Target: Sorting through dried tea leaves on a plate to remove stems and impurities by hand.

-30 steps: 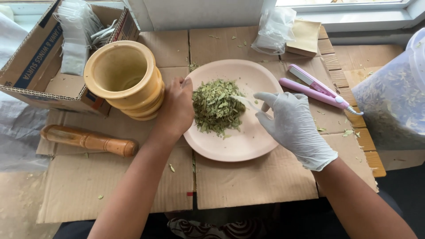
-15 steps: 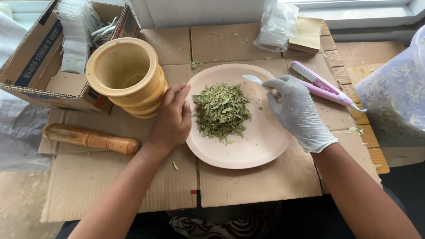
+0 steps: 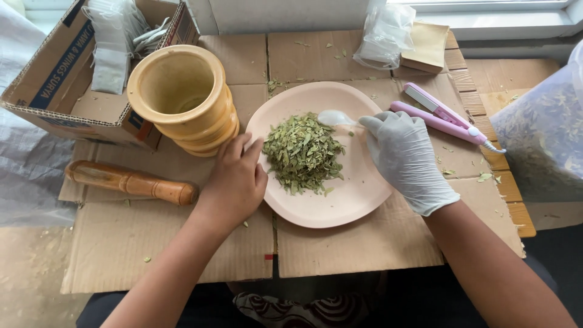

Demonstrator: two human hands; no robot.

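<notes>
Flattened brown cardboard [image 3: 340, 243] covers the work surface below a window sill, with loose leaf flakes scattered over it. The right hand [image 3: 404, 159], in a white glove, is closed around the handle of a clear plastic spoon [image 3: 337, 118]; the bowl of the spoon points away from the fingers toward the far edge of the pile of dried green leaves [image 3: 302, 153], just touching or hanging over it, which of the two cannot be told. That pile lies in the middle of the pale pink plate [image 3: 340, 206], directly left of the gloved grip. The bare left hand [image 3: 235, 176] rests with fingers half curled on the near-left rim of the plate, holding nothing, its fingertips just beside the leaves. Beyond that hand stands a yellow wooden mortar [image 3: 185, 97], upright, and to its left lies a wooden pestle [image 3: 130, 182] on its side. Just past the gloved knuckles lies a pink flat-jawed heat sealer [image 3: 440, 116], and farther right a clear bag of leaves [image 3: 543, 136].
</notes>
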